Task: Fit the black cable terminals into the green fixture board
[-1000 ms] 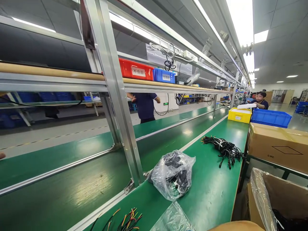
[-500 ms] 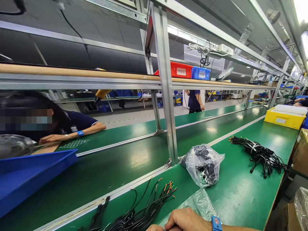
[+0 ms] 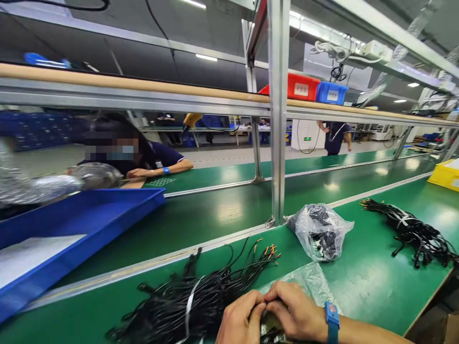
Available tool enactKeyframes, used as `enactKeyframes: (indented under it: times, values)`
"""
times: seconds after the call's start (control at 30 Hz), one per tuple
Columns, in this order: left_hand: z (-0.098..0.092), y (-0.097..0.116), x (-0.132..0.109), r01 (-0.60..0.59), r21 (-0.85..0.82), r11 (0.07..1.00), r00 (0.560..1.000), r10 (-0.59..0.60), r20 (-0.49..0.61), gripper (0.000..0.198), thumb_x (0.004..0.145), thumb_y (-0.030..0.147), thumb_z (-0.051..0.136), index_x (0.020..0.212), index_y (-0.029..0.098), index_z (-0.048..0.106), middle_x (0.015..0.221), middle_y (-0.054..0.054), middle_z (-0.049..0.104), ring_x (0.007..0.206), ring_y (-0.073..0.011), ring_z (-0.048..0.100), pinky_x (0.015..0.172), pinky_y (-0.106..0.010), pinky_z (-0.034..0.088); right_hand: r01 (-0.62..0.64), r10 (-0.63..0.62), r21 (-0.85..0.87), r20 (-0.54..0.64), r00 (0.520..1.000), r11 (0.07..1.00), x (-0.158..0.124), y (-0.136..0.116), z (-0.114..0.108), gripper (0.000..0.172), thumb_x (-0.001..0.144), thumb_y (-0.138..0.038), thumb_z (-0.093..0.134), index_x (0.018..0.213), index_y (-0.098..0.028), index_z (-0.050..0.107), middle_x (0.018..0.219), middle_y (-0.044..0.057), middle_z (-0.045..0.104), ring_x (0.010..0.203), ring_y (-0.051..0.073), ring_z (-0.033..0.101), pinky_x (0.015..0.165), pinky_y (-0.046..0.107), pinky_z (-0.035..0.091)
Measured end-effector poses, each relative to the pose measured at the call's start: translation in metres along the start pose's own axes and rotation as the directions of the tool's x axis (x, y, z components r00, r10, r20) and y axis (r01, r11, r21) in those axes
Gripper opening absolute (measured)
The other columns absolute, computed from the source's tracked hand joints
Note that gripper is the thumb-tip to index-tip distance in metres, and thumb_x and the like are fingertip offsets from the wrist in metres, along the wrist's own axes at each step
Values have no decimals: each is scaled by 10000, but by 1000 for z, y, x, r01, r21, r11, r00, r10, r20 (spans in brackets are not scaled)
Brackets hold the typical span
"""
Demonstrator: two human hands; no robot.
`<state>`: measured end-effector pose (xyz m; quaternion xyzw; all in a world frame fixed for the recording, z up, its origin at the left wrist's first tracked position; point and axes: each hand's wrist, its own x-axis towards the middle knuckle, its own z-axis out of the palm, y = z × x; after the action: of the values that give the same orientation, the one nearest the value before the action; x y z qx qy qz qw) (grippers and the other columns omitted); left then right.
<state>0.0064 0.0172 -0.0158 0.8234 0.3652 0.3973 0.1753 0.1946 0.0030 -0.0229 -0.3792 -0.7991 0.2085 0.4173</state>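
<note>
My left hand (image 3: 241,319) and my right hand (image 3: 294,310) meet at the bottom of the view, fingers pinched together at the tips. Crinkled clear film with something dark and yellowish shows just below the fingers, seemingly a plastic bag (image 3: 270,326) gripped between them; its contents are unclear. Beyond my right hand, a flat clear plastic sheet or bag (image 3: 315,277) lies on the green bench. A blue band (image 3: 332,315) circles my right wrist. Left of my hands lies a bundle of black cables (image 3: 179,301), tied with a white strip, with bare orange ends.
A knotted clear bag of black parts (image 3: 319,234) sits ahead, near a metal post (image 3: 278,119). Another cable bundle (image 3: 409,224) lies right, before a yellow bin (image 3: 444,174). A blue tray (image 3: 107,229) is at left. A co-worker (image 3: 158,157) leans over the far bench.
My view has swung left and down, bringing both hands and more of the near cable bundle into sight. The fingers are still together.
</note>
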Motion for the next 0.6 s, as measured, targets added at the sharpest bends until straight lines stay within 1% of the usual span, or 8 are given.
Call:
enactKeyframes:
  times: [0.1,0.17,0.27,0.43,0.6]
  values:
    - [-7,10,4,48,-19,999,999,-48,3,258,996,211,464,772,210,593,721,-5,657,666,-150,638,633,-232,481,-75,72,80,45,996,994,5,-11,-14,172,970,-280,527,1062,-186,639,929,72,731,805,186,671,711,272,504]
    - [-10,14,5,70,-31,997,998,-69,12,211,993,207,476,833,209,614,782,-19,680,722,-163,655,668,-248,489,-87,78,122,72,994,989,7,-12,-19,176,958,-269,549,1082,-183,640,979,79,736,848,192,674,743,282,509]
    - [-10,15,4,87,-39,995,996,-87,18,158,981,196,493,886,206,620,833,-27,686,775,-172,659,704,-260,490,-92,84,126,69,994,988,6,-9,-20,151,958,-259,554,1055,-184,643,952,71,733,833,186,664,739,281,500]
    - [-6,11,0,110,-11,994,994,-110,-7,233,964,177,476,747,202,556,701,-3,619,655,-154,590,613,-252,417,-75,67,128,60,996,989,3,-7,-15,120,969,-245,546,1015,-185,638,899,56,715,788,174,637,705,275,478]
    - [-4,14,0,133,-10,991,991,-133,-27,244,946,166,459,717,201,536,670,-2,599,629,-149,564,590,-251,381,-51,44,169,45,998,984,1,-4,-9,119,987,-249,540,992,-189,643,878,42,704,767,163,623,694,272,473]
